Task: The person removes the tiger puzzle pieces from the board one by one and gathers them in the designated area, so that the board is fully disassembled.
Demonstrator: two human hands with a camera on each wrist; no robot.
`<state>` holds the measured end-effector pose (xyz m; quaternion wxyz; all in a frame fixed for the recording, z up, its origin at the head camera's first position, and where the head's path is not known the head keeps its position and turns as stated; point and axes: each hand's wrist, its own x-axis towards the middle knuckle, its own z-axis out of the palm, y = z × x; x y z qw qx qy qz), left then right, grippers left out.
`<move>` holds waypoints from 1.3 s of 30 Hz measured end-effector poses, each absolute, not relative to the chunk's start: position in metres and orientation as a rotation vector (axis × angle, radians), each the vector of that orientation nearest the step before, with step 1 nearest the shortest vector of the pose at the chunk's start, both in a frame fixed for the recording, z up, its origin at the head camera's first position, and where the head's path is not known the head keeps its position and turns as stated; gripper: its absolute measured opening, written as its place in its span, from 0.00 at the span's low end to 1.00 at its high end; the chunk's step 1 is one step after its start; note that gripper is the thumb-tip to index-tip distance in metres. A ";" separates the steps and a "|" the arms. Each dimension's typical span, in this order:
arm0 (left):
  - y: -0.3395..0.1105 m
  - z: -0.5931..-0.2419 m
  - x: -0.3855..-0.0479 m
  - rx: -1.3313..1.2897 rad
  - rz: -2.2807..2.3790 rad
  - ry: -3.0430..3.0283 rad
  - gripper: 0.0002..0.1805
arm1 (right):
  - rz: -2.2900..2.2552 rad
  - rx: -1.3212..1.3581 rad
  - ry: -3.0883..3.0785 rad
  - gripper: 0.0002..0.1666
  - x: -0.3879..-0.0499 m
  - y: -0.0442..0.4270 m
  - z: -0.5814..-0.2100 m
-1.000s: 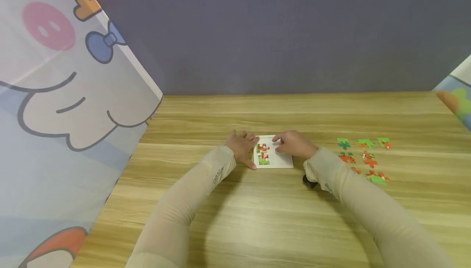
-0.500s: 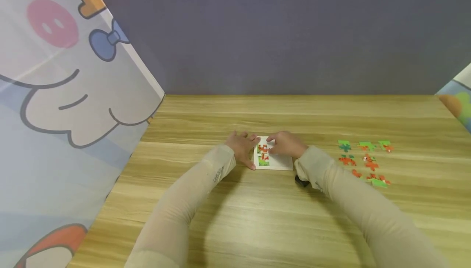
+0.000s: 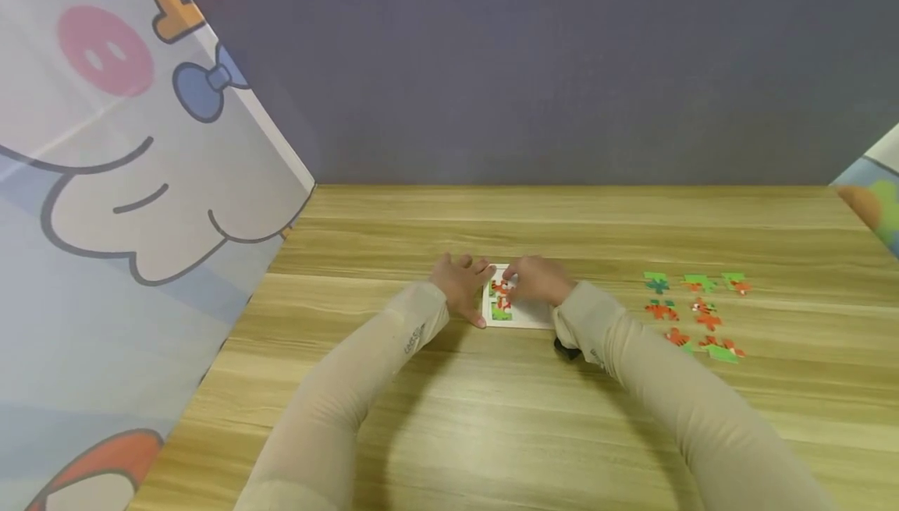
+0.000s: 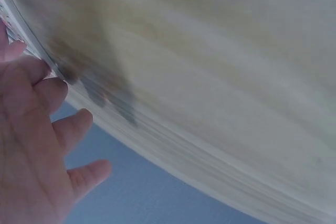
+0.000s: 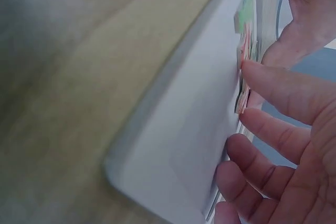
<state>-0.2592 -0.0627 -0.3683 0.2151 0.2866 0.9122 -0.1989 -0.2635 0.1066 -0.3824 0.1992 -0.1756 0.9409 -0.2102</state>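
Observation:
A small white puzzle board (image 3: 525, 318) lies on the wooden table, with several joined green and orange jigsaw pieces (image 3: 501, 313) at its left side. My left hand (image 3: 460, 289) rests against the board's left edge, thumb and fingers spread; in the left wrist view the fingertips touch that edge. My right hand (image 3: 539, 281) is over the middle of the board. Seen from the right wrist, its thumb and index finger pinch an orange puzzle piece (image 5: 244, 51) at the joined section, while the other fingers curl near the board's rim. Part of that piece is hidden by the fingers.
Several loose puzzle pieces, among them a green and orange one (image 3: 699, 282), lie in rough rows to the right. A grey partition (image 3: 562, 66) stands behind the table (image 3: 449, 425). A cartoon-printed panel (image 3: 140, 183) borders the left side.
My right hand has moved left across the board to the joined pieces. My left hand has stayed at the board's left edge. The loose pieces lie as before.

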 end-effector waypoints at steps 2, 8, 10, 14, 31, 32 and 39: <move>-0.063 -0.370 -0.259 0.810 -0.548 2.535 0.60 | -0.584 -0.507 2.647 0.23 -0.263 0.106 -0.385; -0.062 -0.370 -0.260 0.841 -0.555 2.540 0.59 | -0.580 -0.545 2.670 0.18 -0.261 0.105 -0.385; -0.062 -0.369 -0.259 0.843 -0.547 2.541 0.59 | -0.593 -0.542 2.662 0.17 -0.260 0.104 -0.384; -0.062 -0.368 -0.257 0.841 -0.531 2.545 0.59 | -0.616 -0.507 2.634 0.15 -0.260 0.104 -0.382; -0.062 -0.366 -0.258 0.807 -0.498 2.532 0.59 | -0.592 -0.624 2.685 0.21 -0.254 0.124 -0.376; -0.062 -0.366 -0.258 0.806 -0.498 2.531 0.59 | -0.593 -0.645 2.696 0.21 -0.253 0.127 -0.376; -0.061 -0.365 -0.256 0.806 -0.493 2.517 0.58 | -0.680 -0.759 2.740 0.17 -0.246 0.156 -0.380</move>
